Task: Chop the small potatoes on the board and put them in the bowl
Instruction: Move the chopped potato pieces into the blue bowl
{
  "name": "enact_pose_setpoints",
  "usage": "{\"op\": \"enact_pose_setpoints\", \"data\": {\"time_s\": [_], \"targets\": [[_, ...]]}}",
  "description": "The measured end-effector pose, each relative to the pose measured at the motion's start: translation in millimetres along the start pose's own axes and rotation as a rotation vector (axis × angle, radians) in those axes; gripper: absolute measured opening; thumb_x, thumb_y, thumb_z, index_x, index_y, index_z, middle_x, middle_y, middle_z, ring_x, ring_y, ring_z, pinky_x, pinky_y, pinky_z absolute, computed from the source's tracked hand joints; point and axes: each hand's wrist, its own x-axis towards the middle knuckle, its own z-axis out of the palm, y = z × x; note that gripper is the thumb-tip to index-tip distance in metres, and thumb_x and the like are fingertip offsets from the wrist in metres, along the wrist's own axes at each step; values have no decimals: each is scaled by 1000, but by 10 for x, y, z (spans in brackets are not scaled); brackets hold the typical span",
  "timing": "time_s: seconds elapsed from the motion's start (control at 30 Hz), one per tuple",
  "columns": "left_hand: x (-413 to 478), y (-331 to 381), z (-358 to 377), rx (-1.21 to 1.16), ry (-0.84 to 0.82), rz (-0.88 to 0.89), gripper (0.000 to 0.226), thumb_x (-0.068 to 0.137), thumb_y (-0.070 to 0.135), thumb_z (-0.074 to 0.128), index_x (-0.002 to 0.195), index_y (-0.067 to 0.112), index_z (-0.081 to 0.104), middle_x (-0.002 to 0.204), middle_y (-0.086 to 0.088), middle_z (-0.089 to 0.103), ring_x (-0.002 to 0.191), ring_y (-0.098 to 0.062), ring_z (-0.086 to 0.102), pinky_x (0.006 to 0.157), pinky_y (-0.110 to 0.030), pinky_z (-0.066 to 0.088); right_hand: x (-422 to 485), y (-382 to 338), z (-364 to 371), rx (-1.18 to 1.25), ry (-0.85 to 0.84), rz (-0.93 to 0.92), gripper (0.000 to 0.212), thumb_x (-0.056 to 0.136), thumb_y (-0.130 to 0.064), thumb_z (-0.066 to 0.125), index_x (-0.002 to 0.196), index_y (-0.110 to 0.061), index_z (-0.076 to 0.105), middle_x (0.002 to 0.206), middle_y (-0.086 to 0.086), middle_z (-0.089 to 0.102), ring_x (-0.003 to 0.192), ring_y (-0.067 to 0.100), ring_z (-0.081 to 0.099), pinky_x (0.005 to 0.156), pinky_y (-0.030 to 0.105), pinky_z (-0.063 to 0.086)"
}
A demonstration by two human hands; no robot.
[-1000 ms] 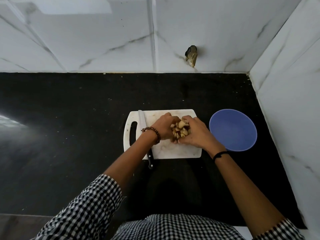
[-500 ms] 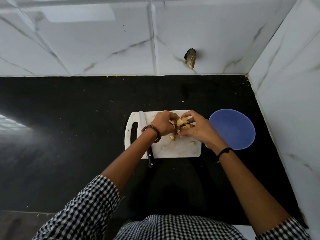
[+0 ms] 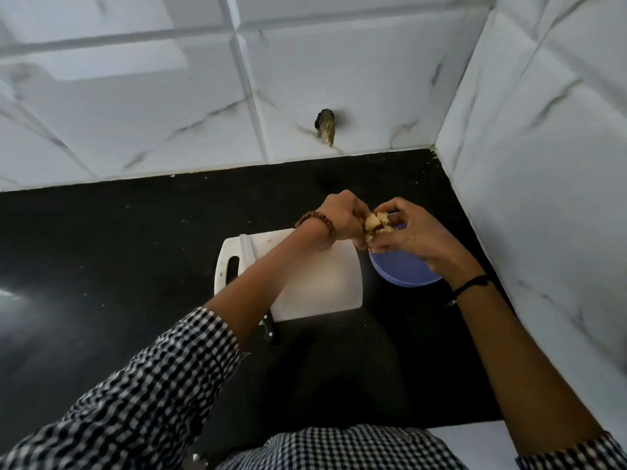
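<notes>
My left hand (image 3: 339, 217) and right hand (image 3: 419, 237) have carried the chopped potatoes (image 3: 374, 223) off the board (image 3: 315, 283) and now hang over the blue bowl (image 3: 400, 276), fingers (image 3: 390, 205) cupped tight around the heap. The board looks bare, though blurred; only the drop remains.

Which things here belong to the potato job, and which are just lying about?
In the job: potato pieces, held by left hand and right hand at the blue bowl; cutting board; knife.
Just there: dark object on the wall.
</notes>
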Motion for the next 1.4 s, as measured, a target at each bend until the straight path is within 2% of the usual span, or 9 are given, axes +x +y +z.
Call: {"op": "enact_pose_setpoints", "data": {"time_s": [0.27, 0.53, 0.63, 0.73, 0.83, 0.9, 1.07, 1.23, 1.4], "targets": [[367, 373, 436, 116, -66, 67, 38, 72, 5, 77, 109, 11, 70, 105, -8, 69, 96, -16, 61, 80, -26, 52, -149, 291, -435, 73, 61, 166, 59, 71, 4, 83, 122, -12, 58, 114, 10, 64, 91, 17, 68, 58, 19, 56], [419, 298, 582, 229, -88, 141, 41, 84, 7, 66, 125, 12, 61, 119, -8, 64, 109, -22, 60, 83, -24, 46, -132, 391, -415, 94, 97, 233, 46, 84, 3, 74, 126, -4, 58, 121, 12, 63, 104, 27, 66, 69, 29, 60], [411, 248, 516, 191, -100, 157, 46, 84, 4, 67, 128, 13, 58, 124, -8, 63, 112, -20, 60, 87, -24, 49, -108, 311, -406, -23, 147, 250, 38, 88, 2, 69, 125, -6, 61, 123, 9, 60, 107, 27, 64, 71, 33, 62], [379, 203, 435, 98, -98, 157, 50, 82, -2, 66, 129, 10, 57, 125, -10, 62, 113, -20, 60, 93, -30, 52, -103, 231, -416, -229, 176, 231, 32, 89, 4, 63, 117, -12, 64, 115, 5, 62, 95, 19, 67, 66, 27, 60], [324, 134, 356, 38, -62, 176, 45, 83, -6, 62, 126, 9, 60, 119, -9, 65, 108, -17, 62, 88, -27, 54, -108, 155, -342, -380, 194, 146, 23, 89, -2, 65, 106, -16, 67, 105, 6, 69, 90, 19, 69, 82, 37, 60], [281, 62, 271, 21, -32, 188, 39, 85, -4, 60, 122, 9, 62, 116, -7, 67, 105, -14, 64, 84, -22, 53, -112, 69, -227, -481, 207, 69, 20, 89, -6, 66, 105, -18, 69, 101, 3, 71, 94, 17, 67, 88, 35, 57], [134, -262, 27, 26, 64, 168, 25, 89, 7, 61, 112, 16, 68, 107, 1, 69, 95, -6, 63, 82, -18, 49, -21, -164, 183, -488, 79, -60, 17, 91, -8, 64, 105, -16, 68, 92, 1, 72, 81, 12, 70, 79, 33, 61], [5, -793, -60, 152, 147, -6, 28, 86, 9, 66, 114, 14, 64, 115, -2, 66, 99, -9, 61, 94, -26, 50, 271, -190, 679, -641, -70, -125, 26, 93, -11, 66, 119, -14, 67, 119, 5, 67, 104, 15, 63, 85, 20, 47], [-121, -1090, 20, 313, 16, -202, 77, 70, 25, 83, 136, 13, 45, 133, -6, 48, 117, -24, 52, 97, -33, 47, 484, -46, 1009, -886, -227, -154, 51, 94, -19, 65, 142, -12, 49, 143, 11, 43, 133, 31, 41, 108, 37, 39]]}}
